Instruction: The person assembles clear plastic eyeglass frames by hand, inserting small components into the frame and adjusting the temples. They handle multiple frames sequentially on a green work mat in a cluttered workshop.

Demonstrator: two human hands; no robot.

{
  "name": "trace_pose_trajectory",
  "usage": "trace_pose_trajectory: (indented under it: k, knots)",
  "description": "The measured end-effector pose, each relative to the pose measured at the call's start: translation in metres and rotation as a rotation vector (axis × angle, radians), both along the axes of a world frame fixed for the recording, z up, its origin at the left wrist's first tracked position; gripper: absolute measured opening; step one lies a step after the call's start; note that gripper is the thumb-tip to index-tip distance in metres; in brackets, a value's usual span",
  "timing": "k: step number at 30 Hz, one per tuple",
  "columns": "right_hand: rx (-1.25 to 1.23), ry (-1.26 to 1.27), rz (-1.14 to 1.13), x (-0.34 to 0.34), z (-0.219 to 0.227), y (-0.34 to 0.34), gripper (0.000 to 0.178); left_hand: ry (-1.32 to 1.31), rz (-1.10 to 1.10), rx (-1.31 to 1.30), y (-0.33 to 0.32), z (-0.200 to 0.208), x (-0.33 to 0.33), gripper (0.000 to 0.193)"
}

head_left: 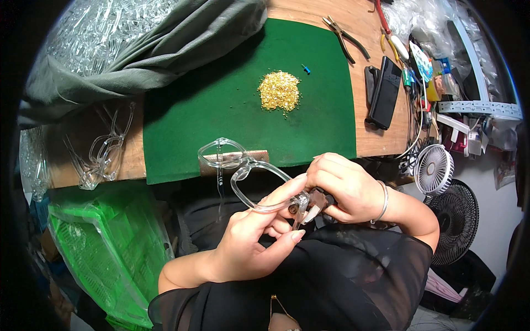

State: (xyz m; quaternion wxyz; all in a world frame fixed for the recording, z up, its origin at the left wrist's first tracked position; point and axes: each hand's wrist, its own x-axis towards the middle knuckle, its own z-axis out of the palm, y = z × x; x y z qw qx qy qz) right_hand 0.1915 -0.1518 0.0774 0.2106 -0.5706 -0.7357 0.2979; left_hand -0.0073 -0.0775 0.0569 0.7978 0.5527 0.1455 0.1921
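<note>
A clear plastic eyeglass frame (248, 162) is held at its hinge corner by my left hand (245, 243), fingers and thumb closed round it. Its far lens opening reaches over the mat's near edge. My right hand (345, 187) is curled at the same corner, gripping a small dark object (317, 198) with a pale part, mostly hidden by the fingers; I cannot tell its kind. On the green mat (210, 110) beyond lies a heap of tiny gold-coloured metal parts (279, 91), with a small blue pin-shaped piece (306, 69) near it.
Pliers (346, 39) and a black phone (385, 94) lie right of the mat, near cables and a small white fan (434, 169). More clear frames (105, 151) sit at left, below a grey cloth (165, 55). A green crate (110, 248) stands at lower left.
</note>
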Motion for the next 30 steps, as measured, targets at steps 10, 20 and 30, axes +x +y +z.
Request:
trace_pose_trajectory:
  k: [10,20,30]
  knots:
    - [0.091,-0.122,0.067,0.004,0.002,0.002,0.026,-0.02,0.016,0.24,0.003,-0.001,0.003,0.055]
    - [0.004,-0.241,0.032,0.0,-0.001,-0.007,0.027,-0.036,0.027,0.208,0.001,-0.01,0.005,0.055]
    - [-0.04,-0.152,-0.081,0.019,-0.024,0.003,0.036,0.127,0.002,0.011,0.017,0.003,-0.007,0.069]
